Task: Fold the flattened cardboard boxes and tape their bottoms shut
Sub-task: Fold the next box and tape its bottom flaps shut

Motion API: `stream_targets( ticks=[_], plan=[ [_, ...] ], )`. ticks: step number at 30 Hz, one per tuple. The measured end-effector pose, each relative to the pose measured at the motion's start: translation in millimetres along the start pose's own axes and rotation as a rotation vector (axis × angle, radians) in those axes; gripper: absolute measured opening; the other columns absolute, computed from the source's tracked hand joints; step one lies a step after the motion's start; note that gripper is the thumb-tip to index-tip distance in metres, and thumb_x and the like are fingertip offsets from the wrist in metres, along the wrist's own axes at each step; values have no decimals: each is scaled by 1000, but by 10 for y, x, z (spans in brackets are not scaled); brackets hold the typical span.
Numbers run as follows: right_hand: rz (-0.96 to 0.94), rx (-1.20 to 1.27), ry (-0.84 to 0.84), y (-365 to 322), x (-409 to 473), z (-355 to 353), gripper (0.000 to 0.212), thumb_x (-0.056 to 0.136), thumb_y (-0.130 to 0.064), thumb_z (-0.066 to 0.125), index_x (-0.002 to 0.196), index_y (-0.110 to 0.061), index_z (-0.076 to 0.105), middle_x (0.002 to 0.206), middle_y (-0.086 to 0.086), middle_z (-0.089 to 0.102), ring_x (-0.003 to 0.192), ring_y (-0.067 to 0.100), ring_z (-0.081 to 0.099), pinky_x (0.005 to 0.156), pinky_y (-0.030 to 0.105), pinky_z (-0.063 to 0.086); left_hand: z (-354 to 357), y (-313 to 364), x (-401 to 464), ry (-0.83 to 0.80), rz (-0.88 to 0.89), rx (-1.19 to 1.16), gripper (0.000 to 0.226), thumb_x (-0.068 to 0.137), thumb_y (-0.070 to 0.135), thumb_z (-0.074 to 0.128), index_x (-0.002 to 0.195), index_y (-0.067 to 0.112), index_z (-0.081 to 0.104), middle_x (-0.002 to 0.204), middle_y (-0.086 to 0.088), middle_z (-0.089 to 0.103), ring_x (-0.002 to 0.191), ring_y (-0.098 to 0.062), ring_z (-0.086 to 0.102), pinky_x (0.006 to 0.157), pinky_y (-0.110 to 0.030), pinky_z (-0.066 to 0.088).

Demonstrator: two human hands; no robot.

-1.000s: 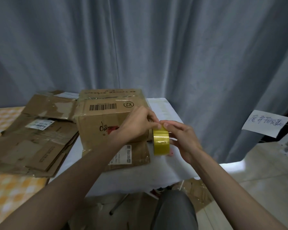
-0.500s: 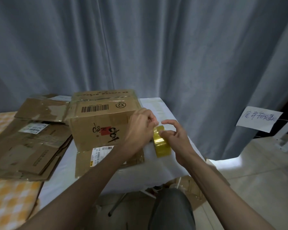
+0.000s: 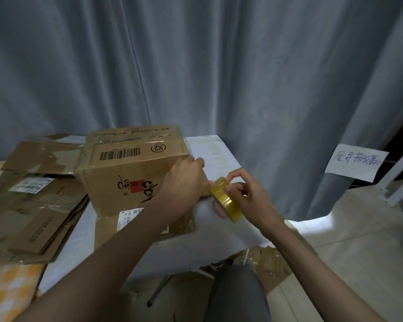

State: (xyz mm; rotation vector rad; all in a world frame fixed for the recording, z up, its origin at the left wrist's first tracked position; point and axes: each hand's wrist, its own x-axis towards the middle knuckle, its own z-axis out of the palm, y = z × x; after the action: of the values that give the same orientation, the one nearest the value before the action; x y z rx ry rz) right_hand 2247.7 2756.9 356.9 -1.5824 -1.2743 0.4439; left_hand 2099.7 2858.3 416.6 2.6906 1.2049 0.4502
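left hand (image 3: 184, 180) covers box (image 3: 126, 173) right edge and its own fingertips; tape roll (image 3: 226, 201) core hidden behind right hand (image 3: 247, 198); flat stack (image 3: 28, 205) cut by left edge; note (image 3: 356, 162) writing unreadable

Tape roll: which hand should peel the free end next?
Left, likely. The right hand already pinches the tape roll and steadies it; the left hand sits at the roll's upper edge, beside the folded box.
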Motion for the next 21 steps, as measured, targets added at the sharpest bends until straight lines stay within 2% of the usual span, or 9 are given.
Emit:
stream_targets(
  ticks=[4,6,9,12,14,16,18,21],
  plan=[
    [-1,-211,86,255,198,-46,14,96,-13,60,101,-25,54,72,9,63,62,21,51,61,31,44,-59,-257,64,176,125,50,54,98,31,57,149,20,41,147,-3,41,134,-20,41,108,-36,38],
    [13,-342,98,418,332,-37,19,93,-8,60,106,-20,53,73,7,62,66,27,52,63,35,45,-88,-430,143,169,102,90,57,99,33,55,151,20,36,152,-2,38,136,-21,42,110,-38,37],
    [28,-529,110,634,513,17,18,89,-4,56,103,-15,53,70,8,59,69,33,53,66,41,49,-134,-601,262,129,78,20,53,97,35,57,147,22,44,153,2,43,133,-25,49,106,-44,42],
    [17,-713,100,762,589,118,15,87,-5,53,99,-13,52,67,8,55,64,33,51,63,42,48,-118,-705,339,136,62,-16,58,94,40,62,147,25,44,153,6,43,133,-26,50,107,-52,44],
    [6,-742,67,851,576,203,17,85,-1,56,96,-13,49,63,5,50,59,27,46,59,41,42,-69,-779,352,144,79,-31,59,92,44,63,146,26,45,151,7,45,132,-24,52,105,-51,46],
    [38,-688,11,913,548,259,20,84,-1,58,93,-15,46,66,5,53,62,25,50,60,42,42,-21,-858,335,153,112,-25,58,92,47,62,144,27,48,148,8,48,133,-20,52,105,-49,47],
    [95,-627,-22,931,585,255,16,84,-9,65,89,-13,50,74,8,61,70,27,58,64,40,45,-4,-925,292,165,143,-22,56,92,48,61,143,26,51,146,9,50,134,-15,50,107,-45,46],
    [97,-605,44,830,766,214,15,81,-22,74,78,-16,60,82,6,66,81,27,61,71,37,50,-54,-1012,209,165,197,-34,56,91,48,61,141,26,52,145,11,51,135,-8,47,110,-41,44]
  ],
)
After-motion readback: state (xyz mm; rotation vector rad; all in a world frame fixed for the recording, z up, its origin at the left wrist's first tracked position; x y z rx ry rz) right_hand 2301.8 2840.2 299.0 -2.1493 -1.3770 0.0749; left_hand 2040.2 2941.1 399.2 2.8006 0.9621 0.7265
